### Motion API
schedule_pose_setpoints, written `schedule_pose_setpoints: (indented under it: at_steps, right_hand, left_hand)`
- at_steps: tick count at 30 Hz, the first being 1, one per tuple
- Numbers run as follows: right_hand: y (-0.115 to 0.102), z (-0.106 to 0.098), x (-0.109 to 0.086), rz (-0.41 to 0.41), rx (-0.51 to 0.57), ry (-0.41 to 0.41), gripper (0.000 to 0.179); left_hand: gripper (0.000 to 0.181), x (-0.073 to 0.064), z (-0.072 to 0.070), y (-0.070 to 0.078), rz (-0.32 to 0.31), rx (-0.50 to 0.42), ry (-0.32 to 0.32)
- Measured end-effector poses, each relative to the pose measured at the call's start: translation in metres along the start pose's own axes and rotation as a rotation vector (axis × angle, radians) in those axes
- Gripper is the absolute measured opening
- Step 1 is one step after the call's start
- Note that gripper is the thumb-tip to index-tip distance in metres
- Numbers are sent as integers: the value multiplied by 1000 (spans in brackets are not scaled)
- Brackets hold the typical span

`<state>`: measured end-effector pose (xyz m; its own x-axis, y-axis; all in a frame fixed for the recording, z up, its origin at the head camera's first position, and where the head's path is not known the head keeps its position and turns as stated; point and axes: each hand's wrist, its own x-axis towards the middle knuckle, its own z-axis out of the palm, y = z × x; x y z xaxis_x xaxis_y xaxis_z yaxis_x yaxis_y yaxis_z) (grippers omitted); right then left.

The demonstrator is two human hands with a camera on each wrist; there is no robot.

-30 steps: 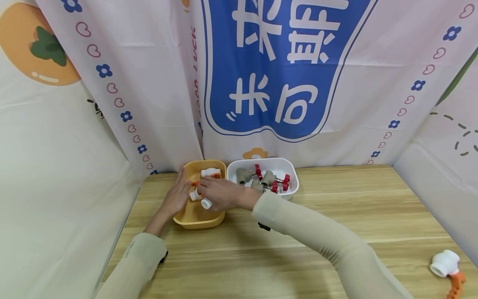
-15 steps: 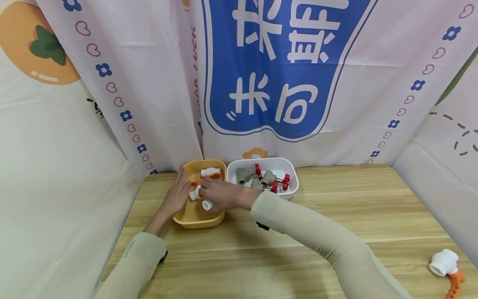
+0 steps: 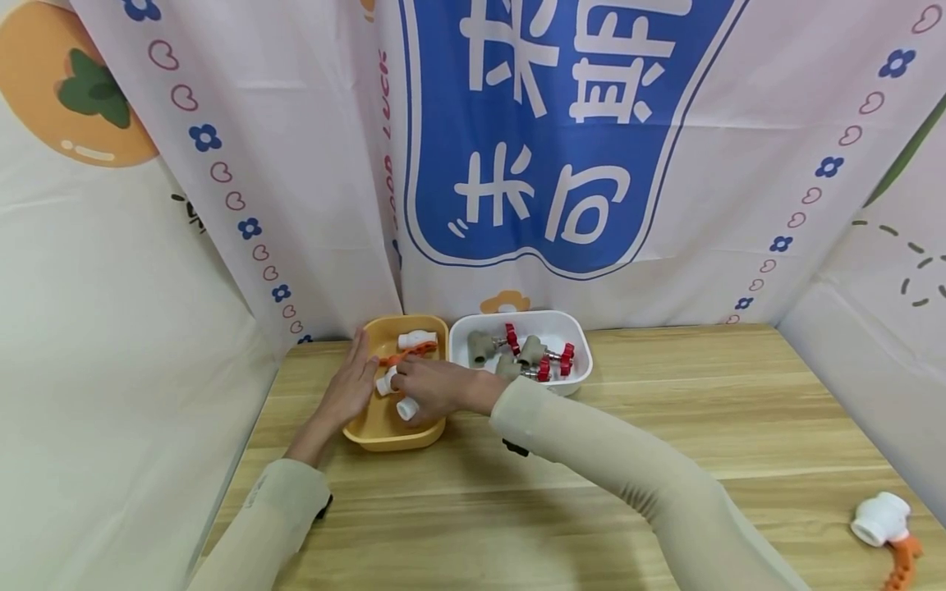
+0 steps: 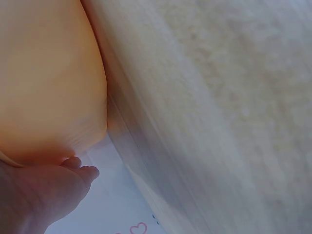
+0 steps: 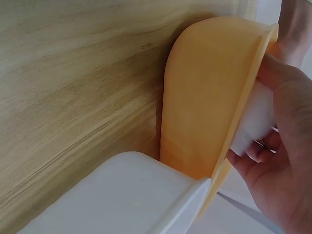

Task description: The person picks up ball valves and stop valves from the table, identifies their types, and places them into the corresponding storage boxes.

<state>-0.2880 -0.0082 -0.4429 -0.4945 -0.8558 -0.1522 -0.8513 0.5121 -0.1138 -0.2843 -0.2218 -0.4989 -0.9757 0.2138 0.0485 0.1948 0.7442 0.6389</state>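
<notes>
Inside an orange-yellow plastic tub [image 3: 394, 444] at the back left of the table, my right hand [image 3: 432, 386] grips a white ball valve [image 3: 407, 409]; my fingers hide much of it. A white body also shows behind the rim in the right wrist view, between the thumb and fingers. My left hand [image 3: 351, 390] holds the tub's left side across the rim, with its fingers along the outer wall [image 4: 53, 73]. Beside my right fingertips lies another white valve [image 3: 385, 383], partly covered. A third white valve [image 3: 417, 339] with an orange lever [image 3: 418, 350] lies at the tub's back.
Against the tub's right side stands a white tub [image 3: 584, 379] holding several grey valves [image 3: 532, 351] with red handwheels. Another white ball valve [image 3: 881, 519] with an orange lever lies at the right of the wooden table [image 3: 665, 394]. Printed cloth walls [image 3: 325, 205] surround the table.
My right hand shifts only slightly within the tub, and the valve in its fingers turns and moves a little. The left hand stays in place on the tub.
</notes>
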Motion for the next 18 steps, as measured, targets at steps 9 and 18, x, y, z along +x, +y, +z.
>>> schedule_pose_setpoints:
  at_steps: [9,18]
  right_hand:
    - [-2,-5,-5,-30,-56,47,65]
    - [-2,-12,-16,0,-90,83,69]
  left_hand:
    - [70,0,1,-1,-11,-8,-12]
    - [69,0,1,0,-16,5,-6]
